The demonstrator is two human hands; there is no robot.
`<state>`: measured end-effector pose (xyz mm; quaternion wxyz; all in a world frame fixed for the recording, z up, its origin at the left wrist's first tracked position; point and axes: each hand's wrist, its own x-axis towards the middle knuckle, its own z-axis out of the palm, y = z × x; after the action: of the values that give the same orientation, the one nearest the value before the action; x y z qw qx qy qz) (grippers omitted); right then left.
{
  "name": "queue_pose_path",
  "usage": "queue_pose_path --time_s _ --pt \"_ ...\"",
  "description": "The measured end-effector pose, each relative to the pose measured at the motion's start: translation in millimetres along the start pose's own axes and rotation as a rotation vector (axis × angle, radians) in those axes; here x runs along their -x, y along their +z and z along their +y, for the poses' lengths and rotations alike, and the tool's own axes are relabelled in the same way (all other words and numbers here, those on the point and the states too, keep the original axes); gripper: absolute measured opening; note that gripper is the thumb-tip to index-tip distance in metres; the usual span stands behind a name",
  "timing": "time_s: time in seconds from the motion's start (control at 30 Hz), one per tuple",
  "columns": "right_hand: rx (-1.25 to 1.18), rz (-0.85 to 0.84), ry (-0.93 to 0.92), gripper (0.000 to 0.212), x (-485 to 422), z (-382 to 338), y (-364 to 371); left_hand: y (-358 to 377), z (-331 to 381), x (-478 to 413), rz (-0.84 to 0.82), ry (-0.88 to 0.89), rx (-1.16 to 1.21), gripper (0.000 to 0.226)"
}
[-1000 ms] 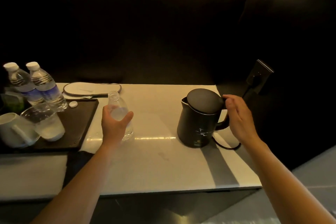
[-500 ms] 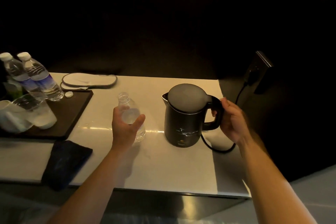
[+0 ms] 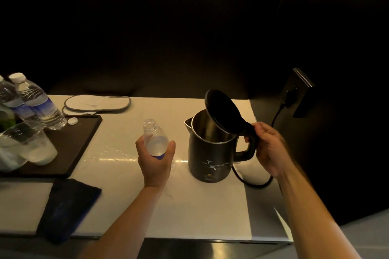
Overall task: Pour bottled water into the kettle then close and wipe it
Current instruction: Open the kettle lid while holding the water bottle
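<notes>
A black electric kettle (image 3: 210,160) stands on the white counter (image 3: 200,206), right of centre. Its lid (image 3: 223,109) is tipped up and back, so the steel inside shows. My right hand (image 3: 268,149) grips the kettle's handle. My left hand (image 3: 155,160) holds an uncapped clear water bottle (image 3: 154,139) upright, just left of the kettle and apart from it. The bottle's small white cap (image 3: 72,121) lies on the tray's far edge. A dark blue cloth (image 3: 67,208) lies near the counter's front left edge.
A dark tray (image 3: 75,145) at the left carries two capped water bottles (image 3: 35,101), an upturned glass (image 3: 31,145) and a cup. White slippers (image 3: 96,103) lie at the back. The kettle's cord (image 3: 252,181) runs to a wall socket (image 3: 294,90) at the right.
The kettle's lid has swung open from shut. My right hand went from the lid's rear to a grip on the handle. My left hand brought the bottle closer to the kettle.
</notes>
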<state>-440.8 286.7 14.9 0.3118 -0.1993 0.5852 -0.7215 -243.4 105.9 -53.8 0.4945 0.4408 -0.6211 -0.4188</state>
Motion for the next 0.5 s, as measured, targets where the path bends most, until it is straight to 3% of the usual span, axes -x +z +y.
queue_pose_path --time_s 0.13,0.27,0.5 --pt "0.412 0.035 -0.180 0.033 14.5 -13.8 14.7 -2.3 6.2 -5.5 0.001 -0.006 0.038 0.076" --pt "0.702 -0.045 -0.286 0.069 21.0 -21.9 35.6 -12.9 14.4 -19.6 -0.085 0.084 0.066 0.079" --pt "0.756 0.097 -0.359 0.080 13.3 -4.7 51.0 -35.5 40.4 -52.6 -0.352 0.191 0.074 0.076"
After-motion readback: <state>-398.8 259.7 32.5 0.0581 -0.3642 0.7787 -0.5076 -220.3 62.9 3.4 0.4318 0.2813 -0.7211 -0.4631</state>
